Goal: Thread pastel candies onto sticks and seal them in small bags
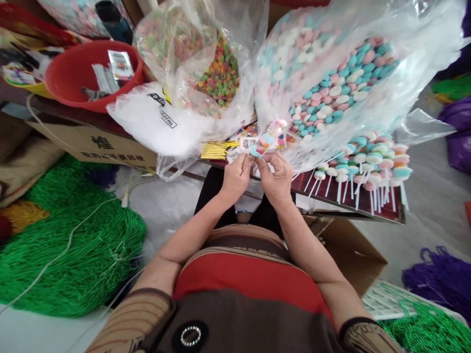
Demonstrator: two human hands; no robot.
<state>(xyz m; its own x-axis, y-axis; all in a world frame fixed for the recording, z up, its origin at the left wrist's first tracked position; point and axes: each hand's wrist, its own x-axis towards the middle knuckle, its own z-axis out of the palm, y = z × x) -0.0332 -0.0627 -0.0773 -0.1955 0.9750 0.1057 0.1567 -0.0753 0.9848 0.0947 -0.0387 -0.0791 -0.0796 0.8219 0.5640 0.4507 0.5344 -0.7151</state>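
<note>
In the head view, the big clear bag of pastel candies (331, 93) lay on the dark table (392, 211). Just in front of this bag and to its left was a clear-wrapped candy (272, 135), its lower end between the person's two hands. The left hand (236, 176) had thumb and forefinger pinched together on that end, the other fingers curled in. The right hand (275, 176) pinched it likewise from the other side, almost touching the left.

Left of the big bag stood a clear bag of small ring candies (222, 73); nearer the person, also left of it, lay a bundle of yellow ties (213, 150). Farther left of it were white plastic bags (147, 122), then a red bowl (69, 66). In front of it, to the right, candy sticks (371, 162) lay in a heap, white sticks towards the person.
</note>
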